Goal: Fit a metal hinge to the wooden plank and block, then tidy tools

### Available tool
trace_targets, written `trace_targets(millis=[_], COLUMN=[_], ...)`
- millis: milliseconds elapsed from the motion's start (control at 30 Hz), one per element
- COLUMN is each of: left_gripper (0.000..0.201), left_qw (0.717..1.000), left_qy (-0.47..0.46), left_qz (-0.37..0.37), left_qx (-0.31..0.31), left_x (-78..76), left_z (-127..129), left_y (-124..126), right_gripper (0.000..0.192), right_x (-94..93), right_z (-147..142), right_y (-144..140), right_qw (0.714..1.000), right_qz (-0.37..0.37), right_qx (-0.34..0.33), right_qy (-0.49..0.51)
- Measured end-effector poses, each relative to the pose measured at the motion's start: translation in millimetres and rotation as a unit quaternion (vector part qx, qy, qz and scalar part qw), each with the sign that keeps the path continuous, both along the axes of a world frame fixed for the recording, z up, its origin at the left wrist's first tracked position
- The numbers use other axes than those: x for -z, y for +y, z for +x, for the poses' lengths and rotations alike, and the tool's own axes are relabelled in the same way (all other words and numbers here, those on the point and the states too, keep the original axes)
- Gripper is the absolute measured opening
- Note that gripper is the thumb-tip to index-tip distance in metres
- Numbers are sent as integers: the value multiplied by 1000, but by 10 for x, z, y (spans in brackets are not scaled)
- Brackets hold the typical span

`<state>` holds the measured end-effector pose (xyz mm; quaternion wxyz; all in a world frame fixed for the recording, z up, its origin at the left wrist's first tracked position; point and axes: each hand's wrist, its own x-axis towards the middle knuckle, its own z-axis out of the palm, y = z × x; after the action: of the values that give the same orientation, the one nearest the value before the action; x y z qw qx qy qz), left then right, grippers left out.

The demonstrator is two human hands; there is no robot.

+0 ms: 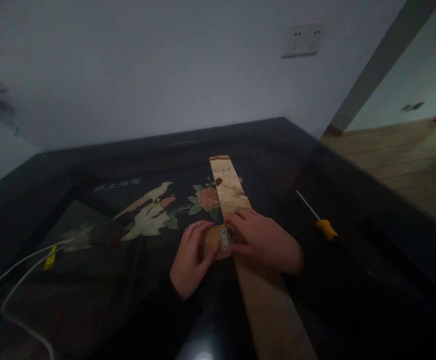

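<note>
A long wooden plank (263,285) runs from the lower centre of the frame up toward the centre, its far part covered with printed paper. It lies on a dark glass-topped table (353,280) with a bird-and-flower picture (154,212) under the glass at centre left.

The left hand (193,257) lies flat, fingers loosely spread, on a small wooden block (212,240) just left of the plank. The right hand (261,240) rests across the plank, fingers curled down at a small metal hinge (225,239) between block and plank; whether it pinches the hinge cannot be told.

A yellow-handled screwdriver (321,222) lies right of centre, apart from both hands. White cables (19,280) cross the lower left. A wall socket (303,40) sits at upper right.
</note>
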<state>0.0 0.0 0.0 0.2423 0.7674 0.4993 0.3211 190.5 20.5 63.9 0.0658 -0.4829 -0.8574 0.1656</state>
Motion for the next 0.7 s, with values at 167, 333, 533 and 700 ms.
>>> trace_targets(millis=[167,333,533,700], left_gripper=[36,34,30,27], left_qw=[999,998,993,988], left_qy=[20,51,96,129], left_qz=[-14,-23,-20,-46], left_qx=[-32,-37,-67,-66], left_x=[30,20,-26,-74], left_z=[-10,-14,-65,-105], left_y=[27,71,139,205], right_gripper=[46,45,42,43], right_x=[52,60,85,83], right_z=[-31,-39,-48,-54], right_y=[27,22,20,22], right_qw=[1000,1000,1000,999], right_qz=[1,2,-17,-28], right_qx=[3,1,14,13], right_qy=[-7,-9,4,15])
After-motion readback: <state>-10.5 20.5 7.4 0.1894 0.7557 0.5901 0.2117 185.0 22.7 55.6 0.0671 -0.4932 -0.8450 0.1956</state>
